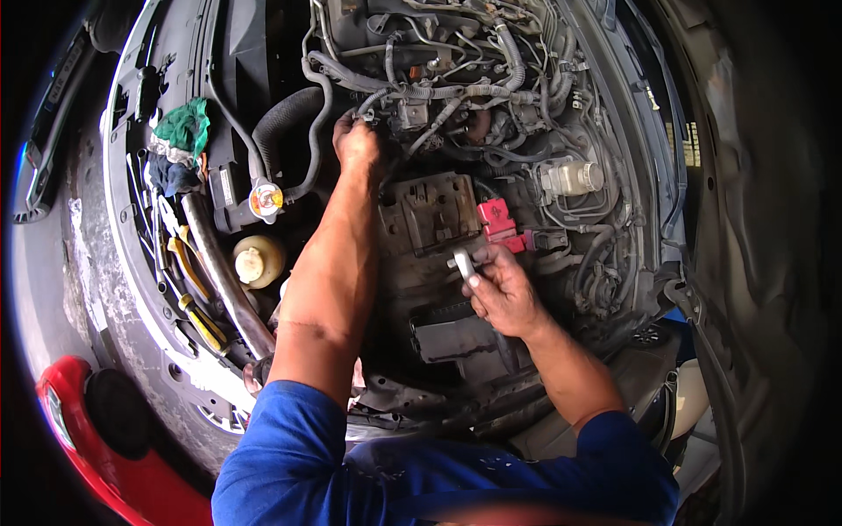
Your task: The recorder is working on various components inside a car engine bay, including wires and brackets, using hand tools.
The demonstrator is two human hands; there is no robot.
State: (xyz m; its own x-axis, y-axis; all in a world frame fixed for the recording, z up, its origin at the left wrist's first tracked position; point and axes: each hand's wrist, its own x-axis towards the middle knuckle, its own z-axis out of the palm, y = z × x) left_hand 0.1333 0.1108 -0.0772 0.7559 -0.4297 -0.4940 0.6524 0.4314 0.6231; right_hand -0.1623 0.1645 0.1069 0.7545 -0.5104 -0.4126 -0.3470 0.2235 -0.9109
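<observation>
My left arm stretches far into a car's engine bay, and my left hand [358,147] is closed at a bundle of hoses and wiring [377,92]. What its fingertips grip is hidden among the connectors. Over the near part of the bay, my right hand [504,294] is wrapped round a shiny metal ratchet [462,264], its head sticking up past the thumb. The ratchet is held clear of the engine parts. Just beyond that hand lies a red plastic terminal cover [497,219], beside a dusty brown metal battery tray [430,210].
Along the left front panel lie a yellow-handled screwdriver [203,324], yellow-handled pliers [188,265], several wrenches and a green rag [184,128]. Nearby are the radiator cap [266,200] and a yellowed reservoir [258,261]. A pale fluid reservoir [574,178] stands right; a red car [132,456] is lower left.
</observation>
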